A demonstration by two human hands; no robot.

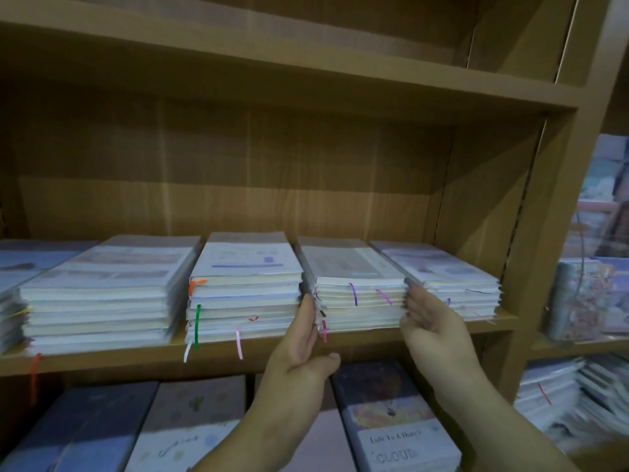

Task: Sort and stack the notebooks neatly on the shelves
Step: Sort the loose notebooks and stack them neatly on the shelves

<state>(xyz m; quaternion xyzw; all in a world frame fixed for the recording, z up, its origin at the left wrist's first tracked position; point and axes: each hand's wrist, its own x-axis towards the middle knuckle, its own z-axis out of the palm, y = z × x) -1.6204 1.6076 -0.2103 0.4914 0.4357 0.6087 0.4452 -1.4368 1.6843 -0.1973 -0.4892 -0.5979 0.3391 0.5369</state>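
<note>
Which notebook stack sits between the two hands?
The stack second from the right, showing two purple ribbons: the left hand and right hand flank its sides.

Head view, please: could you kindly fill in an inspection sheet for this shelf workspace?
Surface: wooden shelf, bare strip along its front.
Job's things: notebook stacks in a row; second stack from right sits between the hands.
Clutter: ribbon bookmarks dangle over the shelf edge.
Hands: left hand flat against that stack's left side; right hand open at its right side.
Cables: nothing seen.
Surroundings: lower-shelf notebooks lie below; wrapped stock in the unit at right.
</note>
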